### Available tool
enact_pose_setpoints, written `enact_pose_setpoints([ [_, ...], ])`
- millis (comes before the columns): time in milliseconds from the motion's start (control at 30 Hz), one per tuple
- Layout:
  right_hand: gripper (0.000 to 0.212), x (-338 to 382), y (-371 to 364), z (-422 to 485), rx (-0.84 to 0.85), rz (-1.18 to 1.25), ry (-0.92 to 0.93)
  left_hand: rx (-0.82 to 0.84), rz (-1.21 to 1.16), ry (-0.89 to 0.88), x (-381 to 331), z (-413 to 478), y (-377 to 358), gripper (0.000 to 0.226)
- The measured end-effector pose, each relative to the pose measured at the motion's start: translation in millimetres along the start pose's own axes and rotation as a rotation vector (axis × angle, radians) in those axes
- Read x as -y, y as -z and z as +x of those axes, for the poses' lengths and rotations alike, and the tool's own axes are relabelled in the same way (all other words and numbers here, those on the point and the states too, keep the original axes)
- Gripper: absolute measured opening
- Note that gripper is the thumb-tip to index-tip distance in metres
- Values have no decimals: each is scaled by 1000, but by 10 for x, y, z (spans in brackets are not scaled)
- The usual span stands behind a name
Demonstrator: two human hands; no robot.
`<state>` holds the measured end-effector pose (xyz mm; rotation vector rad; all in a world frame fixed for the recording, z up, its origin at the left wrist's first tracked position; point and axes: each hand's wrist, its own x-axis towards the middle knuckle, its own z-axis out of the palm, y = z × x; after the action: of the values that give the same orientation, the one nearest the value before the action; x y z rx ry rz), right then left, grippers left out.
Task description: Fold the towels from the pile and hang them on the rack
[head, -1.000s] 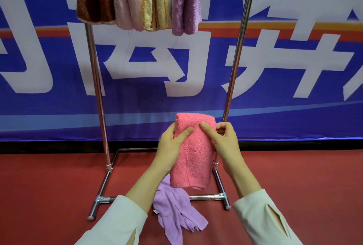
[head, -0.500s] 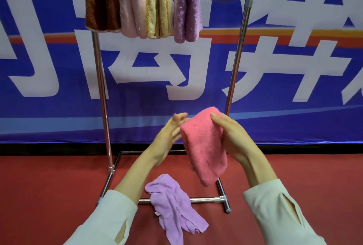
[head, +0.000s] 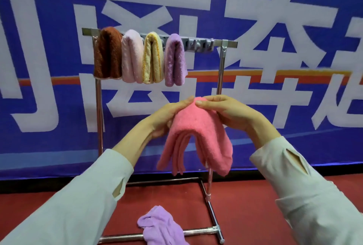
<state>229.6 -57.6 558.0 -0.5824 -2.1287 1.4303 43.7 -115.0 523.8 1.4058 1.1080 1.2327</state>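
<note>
There is just one camera, worn on the person's head. It looks forward and a little down. The left hand (head: pixel 167 119) and right hand (head: pixel 231 113) are very near it. The rack (head: pixel 228 43) stands farther off, before the blue banner (head: pixel 59 142), on the red floor (head: pixel 255 205).

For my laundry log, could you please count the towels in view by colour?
Brown plush towel: 1
Pale pink plush towel: 1
Yellow braid-edged towel: 1
Purple plush towel: 1
Coral pink terry towel, held: 1
Lilac crumpled towel: 1
Total: 6
</note>
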Motion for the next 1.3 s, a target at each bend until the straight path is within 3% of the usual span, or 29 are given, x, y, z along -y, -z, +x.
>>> enact_pose_setpoints([
  [67,33,151,56,0,-15,-17,32,16,-41,-15,-161,5,25,46],
  [200,56,270,198,86,-76,53,50,54,-265,-83,-446,120,37,50],
  [433,31,284,485,548,-57,384,159,7,-571,-113,-743,646,79,18],
  [733,46,378,1247,1587,-180,274,88,-328,-493,-206,-1120,1826,451,57],
  [800,41,394,1392,1793,-206,335,116,-301,-436,-221,-1243,2000,451,55],
  [867,23,419,1431,1962,-271,406,151,-320,-377,-234,-1322,2194,478,59],
  [967,37,469,1424,2272,-346,513,165,-423,-366,-249,-1392,2444,506,41],
  [1100,27,433,1392,2645,-434,573,189,-535,-355,-304,-1391,2663,555,39],
  [1200,42,384,1355,2764,-470,569,187,-587,-403,-306,-1350,2800,579,38],
  [1300,73,364,1300,2753,-426,617,240,-601,-407,-296,-1293,2897,651,38],
])
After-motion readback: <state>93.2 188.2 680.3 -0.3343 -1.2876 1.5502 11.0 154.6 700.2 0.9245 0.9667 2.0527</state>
